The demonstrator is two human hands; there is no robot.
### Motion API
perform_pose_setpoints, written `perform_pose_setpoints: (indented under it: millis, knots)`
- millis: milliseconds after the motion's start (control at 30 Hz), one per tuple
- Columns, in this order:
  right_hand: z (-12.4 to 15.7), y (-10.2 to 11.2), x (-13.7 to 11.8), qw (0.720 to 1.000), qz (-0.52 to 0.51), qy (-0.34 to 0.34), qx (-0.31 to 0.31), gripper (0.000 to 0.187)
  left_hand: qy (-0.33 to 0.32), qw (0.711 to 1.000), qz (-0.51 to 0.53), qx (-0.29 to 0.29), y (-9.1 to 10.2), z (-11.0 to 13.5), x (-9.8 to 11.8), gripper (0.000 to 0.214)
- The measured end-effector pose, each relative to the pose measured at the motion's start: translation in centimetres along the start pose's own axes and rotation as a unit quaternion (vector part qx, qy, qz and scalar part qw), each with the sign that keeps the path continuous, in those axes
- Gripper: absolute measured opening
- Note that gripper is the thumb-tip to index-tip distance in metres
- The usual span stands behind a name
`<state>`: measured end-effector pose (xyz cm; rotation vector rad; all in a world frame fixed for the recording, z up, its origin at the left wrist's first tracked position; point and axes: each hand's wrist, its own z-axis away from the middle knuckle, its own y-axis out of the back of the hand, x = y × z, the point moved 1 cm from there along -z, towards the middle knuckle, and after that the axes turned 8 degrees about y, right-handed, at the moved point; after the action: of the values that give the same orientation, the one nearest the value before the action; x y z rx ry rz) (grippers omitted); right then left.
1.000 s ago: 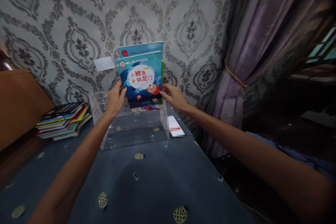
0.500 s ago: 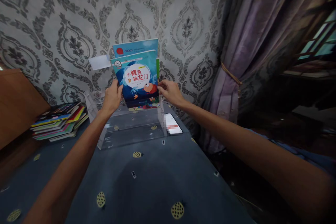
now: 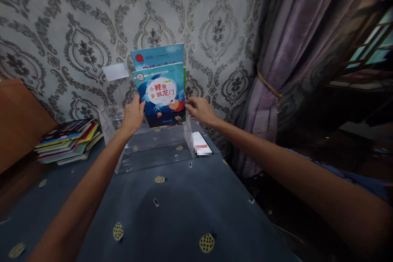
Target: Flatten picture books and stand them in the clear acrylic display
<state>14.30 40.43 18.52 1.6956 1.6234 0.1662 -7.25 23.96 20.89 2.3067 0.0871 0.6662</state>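
A blue children's book [image 3: 162,97] with a cartoon fish and red Chinese title stands upright, its cover facing me. My left hand [image 3: 134,114] is closed on its left edge, and my right hand [image 3: 199,109] pinches the right edge. Behind it rises a taller light-blue book [image 3: 159,54], with a strip of green showing at the right. The books are at a clear plastic stand [image 3: 188,139], whose side panels reach down to the tablecloth. How the held book's bottom edge rests is hard to make out.
A pile of books [image 3: 70,141] lies on the left beside a brown box-like board [image 3: 24,125]. Right of the stand is a phone [image 3: 202,143] with a lit screen. Patterned wallpaper backs the table [image 3: 172,221]; a tied purple curtain [image 3: 267,90] hangs at right.
The front book has lowered slightly, with both hands still at its edges. More of the taller book's cover shows above it.
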Motion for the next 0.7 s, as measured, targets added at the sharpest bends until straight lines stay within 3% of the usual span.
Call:
perform_pose_setpoints:
  millis: [100,200,433,533,700]
  knots:
    - [0.3,0.1,0.0,1.0,0.017,0.001,-0.011,0.015,-0.002,1.0,-0.014,0.002,-0.1,0.0,-0.1,0.022]
    - [0.1,0.6,-0.2,1.0,0.011,0.013,0.016,0.02,-0.013,0.999,-0.029,0.017,0.0,-0.1,0.1,0.026]
    - [-3.3,2.9,-2.7,0.979,0.029,0.147,0.142,0.056,-0.049,0.99,-0.029,0.133,1.3,-1.2,1.9,0.079]
    - [-4.3,3.5,-3.9,0.973,0.069,0.175,0.133,0.06,-0.057,0.988,-0.041,0.136,1.9,-1.6,2.6,0.079]
    - [-5.0,3.8,-4.7,0.972,0.091,0.182,0.121,0.056,-0.018,0.988,-0.106,0.114,2.7,-1.7,3.6,0.072]
